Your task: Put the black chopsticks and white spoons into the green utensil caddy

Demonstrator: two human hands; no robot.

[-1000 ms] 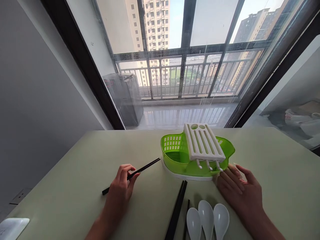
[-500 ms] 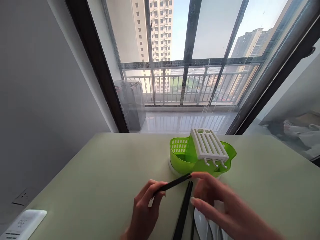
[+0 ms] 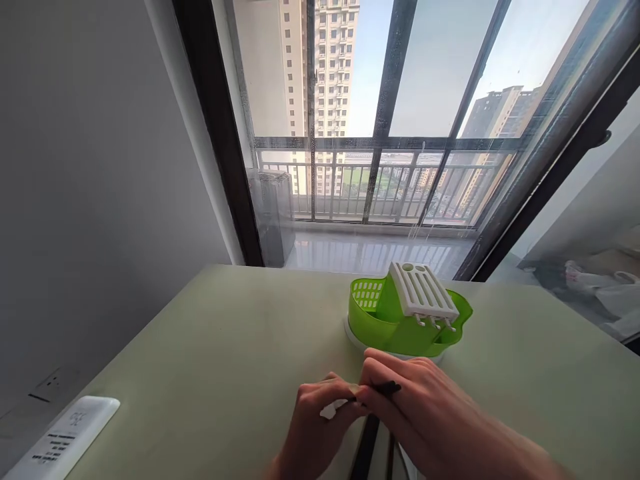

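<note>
My left hand (image 3: 323, 417) pinches a pair of black chopsticks (image 3: 389, 387) near the front middle of the table. Meeting it from the right, my right hand (image 3: 417, 397) has its fingers closed over the same chopsticks, and a short dark end shows between them. Below my hands lie more black chopsticks (image 3: 367, 445) and a single thin dark stick (image 3: 391, 457). A sliver of a white spoon (image 3: 408, 465) shows beside it; my right hand hides the rest. Just beyond my hands stands a green cutlery basket (image 3: 385, 333) with a white slotted rack (image 3: 425, 290) and hooks.
A white flat device with dark markings (image 3: 75, 433) lies at the table's left edge. The pale green table (image 3: 240, 353) reaches back to a glass door. A grey wall with a socket (image 3: 53, 385) is on the left.
My right hand has come from beside the basket, over the spoons, to the chopsticks and closed on them. My left hand has carried the chopsticks rightward. The view has shifted.
</note>
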